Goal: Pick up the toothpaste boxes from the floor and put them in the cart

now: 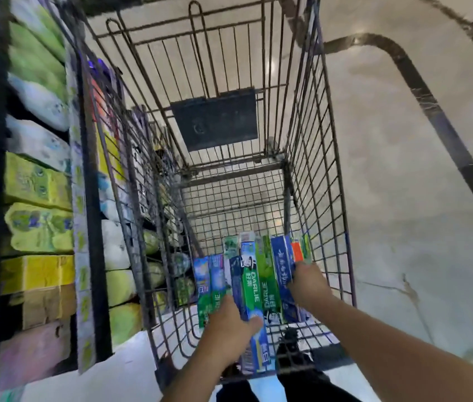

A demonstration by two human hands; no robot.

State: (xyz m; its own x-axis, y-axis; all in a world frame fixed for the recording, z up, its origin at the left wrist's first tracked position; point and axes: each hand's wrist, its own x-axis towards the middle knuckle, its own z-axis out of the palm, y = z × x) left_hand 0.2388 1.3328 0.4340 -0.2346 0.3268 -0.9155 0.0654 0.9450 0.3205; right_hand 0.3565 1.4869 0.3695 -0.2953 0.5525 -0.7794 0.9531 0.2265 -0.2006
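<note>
Between both hands, toothpaste boxes

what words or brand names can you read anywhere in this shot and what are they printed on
"DARLIE": on the green toothpaste box in the bundle held by both hands, running lengthwise.
"DARLIE": again on the green box beside it, upside down.
Blue box under the right hand: white characters, too blurred to read.
Other boxes near the left hand, the shelf packs and the cart's dark plate: nothing legible.

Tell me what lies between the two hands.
Head view: toothpaste boxes, side by side in the cart, span from left hand to right hand.
</note>
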